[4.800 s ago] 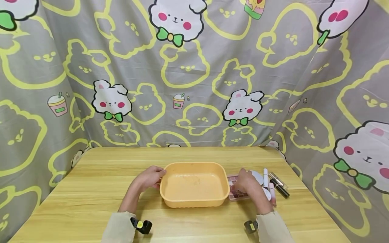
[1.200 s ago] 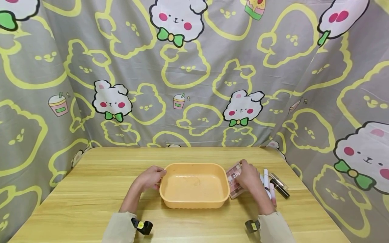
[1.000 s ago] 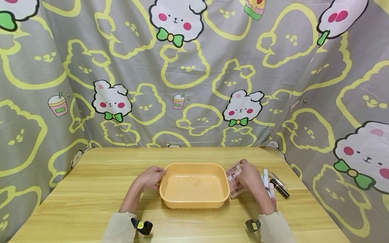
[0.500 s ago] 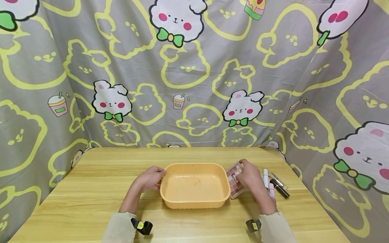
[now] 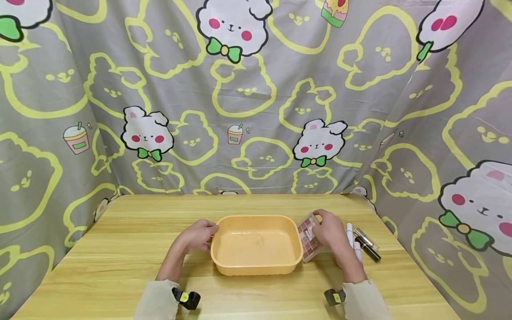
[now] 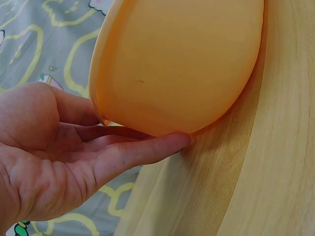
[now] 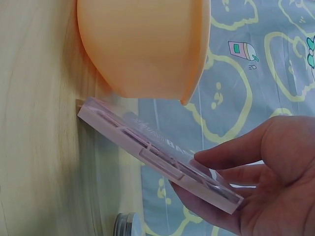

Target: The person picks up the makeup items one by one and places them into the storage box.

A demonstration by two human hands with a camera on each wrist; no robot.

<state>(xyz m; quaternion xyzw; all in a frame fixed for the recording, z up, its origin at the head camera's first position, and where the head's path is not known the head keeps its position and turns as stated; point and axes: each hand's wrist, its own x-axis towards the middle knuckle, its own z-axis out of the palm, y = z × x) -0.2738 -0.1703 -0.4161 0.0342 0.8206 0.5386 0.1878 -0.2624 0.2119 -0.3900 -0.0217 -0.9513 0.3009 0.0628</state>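
A yellow-orange plastic basin stands on the table. My left hand grips its left side, thumb at the rim and the other fingers against the outer wall. By the basin's right end, my right hand holds a pink makeup palette with a clear lid and a grid of pans. In the right wrist view the palette is pinched at one end between thumb and fingers. It tilts, with its far end low at the tabletop, just beside the basin.
Right of my right hand lie a white tube, a pale pink-white tube, a black tube and a clear tube. The right wrist view shows a round silver-edged item on the table. A patterned curtain stands behind.
The palette lay flatter among the cosmetics 4.8 seconds ago; my right hand has since raised and tilted it beside the basin. Over the last second it tilts slightly more. My left hand stays put.
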